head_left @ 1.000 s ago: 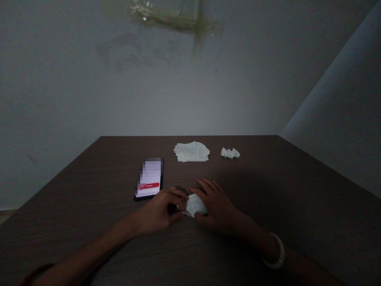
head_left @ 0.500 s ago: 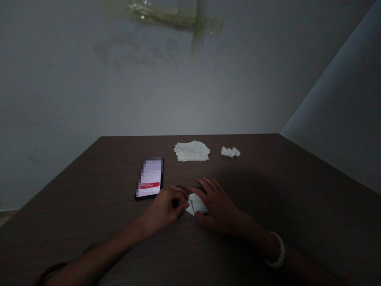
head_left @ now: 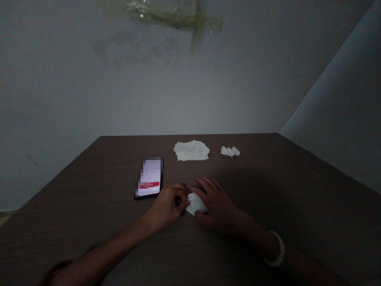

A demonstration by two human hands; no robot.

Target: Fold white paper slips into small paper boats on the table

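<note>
Right hand (head_left: 218, 206) is lying spread, fingertips pressing a folded white paper slip (head_left: 196, 203), its long axis running crosswise between both hands. Left hand (head_left: 166, 208) is curling at the slip's left end, grip unclear. A black smartphone (head_left: 149, 178) is lying just left; a loose white paper stack (head_left: 191, 151) and small white paper folds (head_left: 230, 151) are sitting near the far edge of the dark wood worktop (head_left: 262, 137).

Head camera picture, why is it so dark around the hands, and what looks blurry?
In the head view, the left hand and right hand look dim, a wide shadow darkens the table, and the phone screen glows brightest, with its upper part blurred into squares.
</note>
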